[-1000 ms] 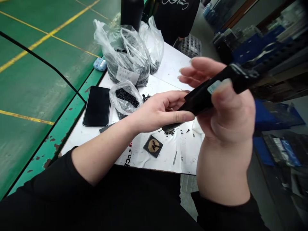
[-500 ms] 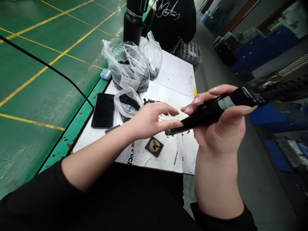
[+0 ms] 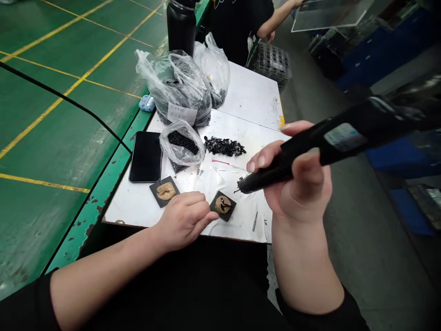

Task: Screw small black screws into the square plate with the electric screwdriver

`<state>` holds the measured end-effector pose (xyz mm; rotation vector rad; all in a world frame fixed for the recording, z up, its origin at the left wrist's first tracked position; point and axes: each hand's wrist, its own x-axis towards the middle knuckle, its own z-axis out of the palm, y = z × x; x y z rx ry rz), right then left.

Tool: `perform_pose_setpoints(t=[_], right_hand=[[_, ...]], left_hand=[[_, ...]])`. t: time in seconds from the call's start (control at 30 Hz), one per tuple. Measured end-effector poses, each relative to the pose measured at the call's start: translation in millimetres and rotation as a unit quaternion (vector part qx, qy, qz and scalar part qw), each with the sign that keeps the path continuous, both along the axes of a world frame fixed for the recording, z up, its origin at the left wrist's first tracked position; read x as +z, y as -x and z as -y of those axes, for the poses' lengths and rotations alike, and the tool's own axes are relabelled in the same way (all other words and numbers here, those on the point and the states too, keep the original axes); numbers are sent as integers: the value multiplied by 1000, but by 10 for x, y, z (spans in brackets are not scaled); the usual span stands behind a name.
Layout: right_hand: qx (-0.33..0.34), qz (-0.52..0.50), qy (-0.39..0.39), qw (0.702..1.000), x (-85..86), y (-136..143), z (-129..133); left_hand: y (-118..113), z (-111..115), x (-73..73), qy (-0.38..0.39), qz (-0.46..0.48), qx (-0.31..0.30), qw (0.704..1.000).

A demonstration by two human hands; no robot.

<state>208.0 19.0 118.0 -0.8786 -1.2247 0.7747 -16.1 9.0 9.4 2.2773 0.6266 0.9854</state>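
1. Above the desk (image 3: pixel 250 92), my right hand (image 3: pixel 299 197) is gripping a black tool (image 3: pixel 315 138), its near end slanting down leftward.
2. My left hand (image 3: pixel 186 218) is curling its fingers beside a square pad (image 3: pixel 226 217); I cannot tell whether it is holding anything.
3. Loose black pieces (image 3: pixel 225 146) are lying heaped, others filling an open bag (image 3: pixel 189 161); I am judging plenty left, nothing clearly finished.

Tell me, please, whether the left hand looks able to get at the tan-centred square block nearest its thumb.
Most likely yes: the left hand has its thumb tip right by the square block, with nothing visible blocking it.
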Motion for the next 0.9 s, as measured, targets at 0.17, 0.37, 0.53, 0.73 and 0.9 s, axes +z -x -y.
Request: perform_pose_setpoints(t=[0.17, 0.37, 0.53, 0.73, 0.9], right_hand=[[-42, -27, -26, 998, 45, 192, 170], [-18, -3, -7, 1000, 86, 227, 337], [59, -1, -11, 998, -10, 143, 361], [47, -3, 22, 999, 7, 190, 419], [104, -38, -32, 993, -98, 164, 429]], left_hand=[[-71, -33, -50, 22, -1, 59, 998], [-103, -50, -49, 75, 19, 30, 997], [-112, -45, -36, 59, 47, 2, 997], [-95, -55, -36, 61, 45, -9, 997], [-89, -68, -44, 63, 38, -27, 997]])
